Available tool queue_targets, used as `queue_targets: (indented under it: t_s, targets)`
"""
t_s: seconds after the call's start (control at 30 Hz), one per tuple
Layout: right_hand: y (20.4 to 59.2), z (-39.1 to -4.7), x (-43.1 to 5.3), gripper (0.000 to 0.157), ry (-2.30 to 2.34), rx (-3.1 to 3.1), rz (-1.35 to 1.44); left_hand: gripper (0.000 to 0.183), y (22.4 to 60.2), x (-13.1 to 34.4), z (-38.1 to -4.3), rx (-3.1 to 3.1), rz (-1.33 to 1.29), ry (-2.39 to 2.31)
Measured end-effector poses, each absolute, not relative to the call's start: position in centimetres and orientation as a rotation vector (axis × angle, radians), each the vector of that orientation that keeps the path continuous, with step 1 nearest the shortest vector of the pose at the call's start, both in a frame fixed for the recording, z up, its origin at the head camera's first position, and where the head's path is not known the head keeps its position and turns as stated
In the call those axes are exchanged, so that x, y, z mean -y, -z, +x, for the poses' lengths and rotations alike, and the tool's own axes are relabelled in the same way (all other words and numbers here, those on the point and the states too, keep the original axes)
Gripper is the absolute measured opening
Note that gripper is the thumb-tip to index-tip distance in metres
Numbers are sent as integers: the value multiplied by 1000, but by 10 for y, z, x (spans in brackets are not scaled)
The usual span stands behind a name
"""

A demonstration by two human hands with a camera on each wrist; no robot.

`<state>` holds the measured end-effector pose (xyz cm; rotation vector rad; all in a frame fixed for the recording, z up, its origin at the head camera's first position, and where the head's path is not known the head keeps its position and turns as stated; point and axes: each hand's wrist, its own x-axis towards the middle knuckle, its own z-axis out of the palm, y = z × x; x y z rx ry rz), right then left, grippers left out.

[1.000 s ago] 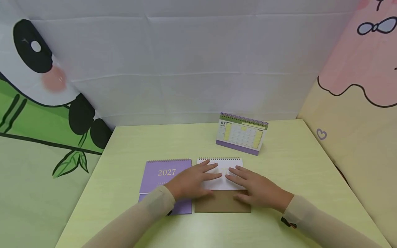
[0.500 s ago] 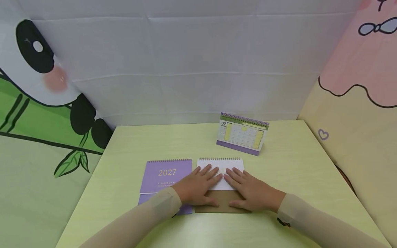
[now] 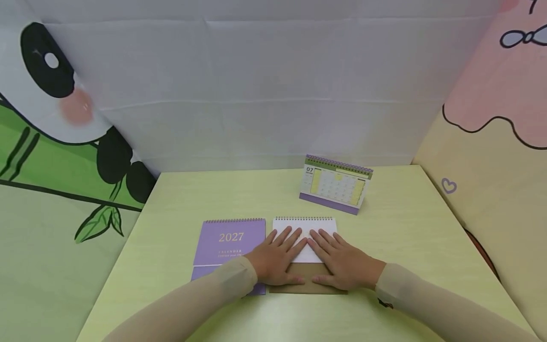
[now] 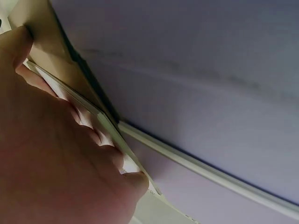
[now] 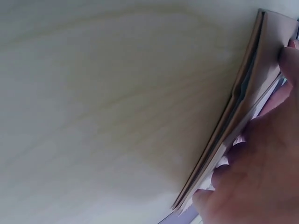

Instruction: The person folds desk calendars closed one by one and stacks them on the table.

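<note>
A spiral-bound desk calendar with white pages (image 3: 303, 224) and a brown card base (image 3: 308, 287) lies flat on the table. My left hand (image 3: 279, 259) rests on its left half, fingers straight and spread over the white page, thumb on the brown card. On the right half lies my right hand (image 3: 344, 261), spread the same way, its thumb also on the card. The two index fingertips nearly meet. Close up in the right wrist view, the folded brown card (image 5: 247, 88) shows a narrow gap between its layers. Left of it lies a purple 2027 calendar (image 3: 231, 237), partly under my left forearm.
Behind, a third desk calendar (image 3: 335, 185) stands propped up as a tent, showing page 07. The pale wood-grain table (image 3: 192, 194) meets a white cloth backdrop (image 3: 265, 95) at its far edge. Printed cartoon panels flank it left and right.
Both hands have come down from just over the white calendar and now lie flat on it. They have drawn slightly closer together; the calendars stay in place.
</note>
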<state>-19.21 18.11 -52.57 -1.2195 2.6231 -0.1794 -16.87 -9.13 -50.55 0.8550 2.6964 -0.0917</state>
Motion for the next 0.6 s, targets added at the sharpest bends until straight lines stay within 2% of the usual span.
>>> queue_targets:
  t_s: [0.6]
  targets:
    - [535,-188,-179,97,153,-2674,-1238,105,512,89,-165,-2704,828,114]
